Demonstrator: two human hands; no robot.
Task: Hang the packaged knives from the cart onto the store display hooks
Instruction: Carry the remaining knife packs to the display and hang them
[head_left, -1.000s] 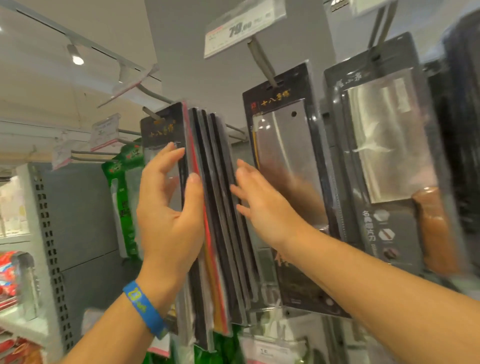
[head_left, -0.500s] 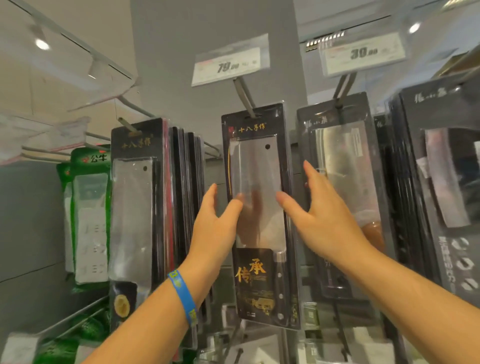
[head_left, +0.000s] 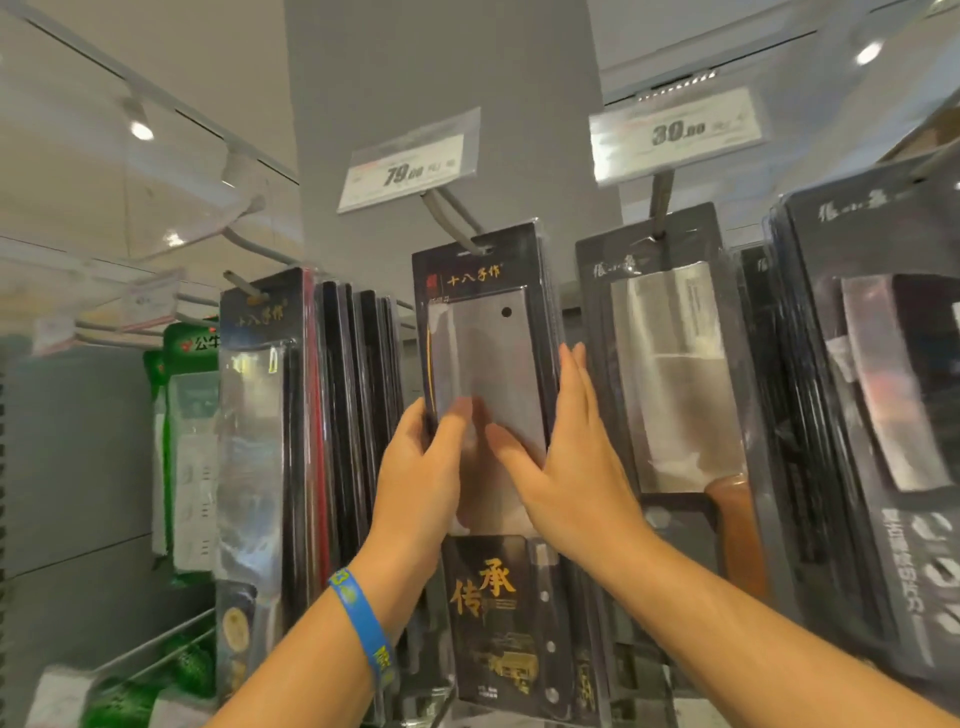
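The packaged knife (head_left: 488, 353), judged stiff, blade-heavy and slick, is gripped at its left edge by the left hand (head_left: 415, 478) and steadied flat-fingered by the right hand (head_left: 571, 467).

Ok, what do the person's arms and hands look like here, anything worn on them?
No sleeves or gloves show on either side. The left hand has a blue wristband with yellow-green markings that are too blurred to read. The right hand and its wrist carry nothing; no watch or ring shows.
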